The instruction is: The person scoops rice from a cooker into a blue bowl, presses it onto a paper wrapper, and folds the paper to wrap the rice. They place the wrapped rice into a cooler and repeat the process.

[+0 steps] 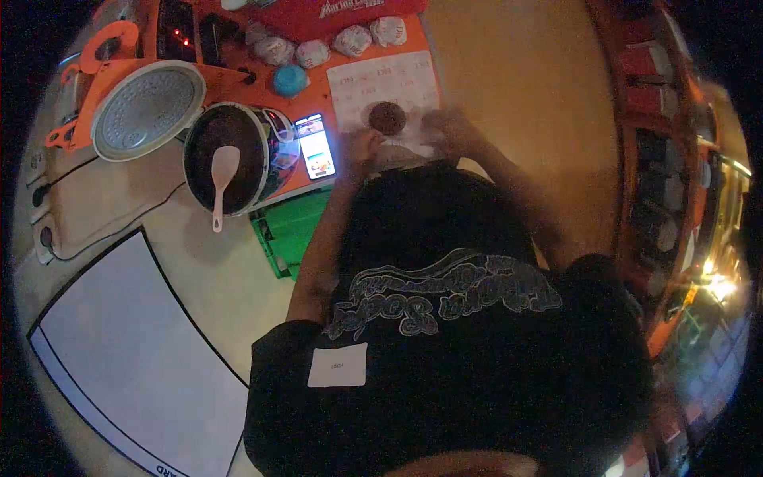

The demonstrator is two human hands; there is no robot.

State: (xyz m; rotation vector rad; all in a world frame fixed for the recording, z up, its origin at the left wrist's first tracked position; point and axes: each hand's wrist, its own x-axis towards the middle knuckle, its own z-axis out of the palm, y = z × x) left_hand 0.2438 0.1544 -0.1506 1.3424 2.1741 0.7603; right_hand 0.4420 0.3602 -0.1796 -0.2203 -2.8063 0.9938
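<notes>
A sheet of white wrapping paper (358, 87) with faint red print lies flat at the top middle, its near edge looking creased. On it sits a round, dark brown mound (387, 118); I cannot make out what it is. My left hand (366, 149) is at the sheet's near left edge, fingers closed on the paper, slightly blurred. Over the near right side of the sheet is my right hand (447, 133), smeared by motion, so its fingers do not show clearly. A lit phone (316, 147) lies left of my left hand.
Left stands an open rice cooker (274, 183) with a pale paddle (225, 171) across it and its lid (149, 110) raised. Several paper-wrapped bundles (354, 40) line the back beside a blue round object (290, 80). A green crate (298, 226) stands below; cables run left.
</notes>
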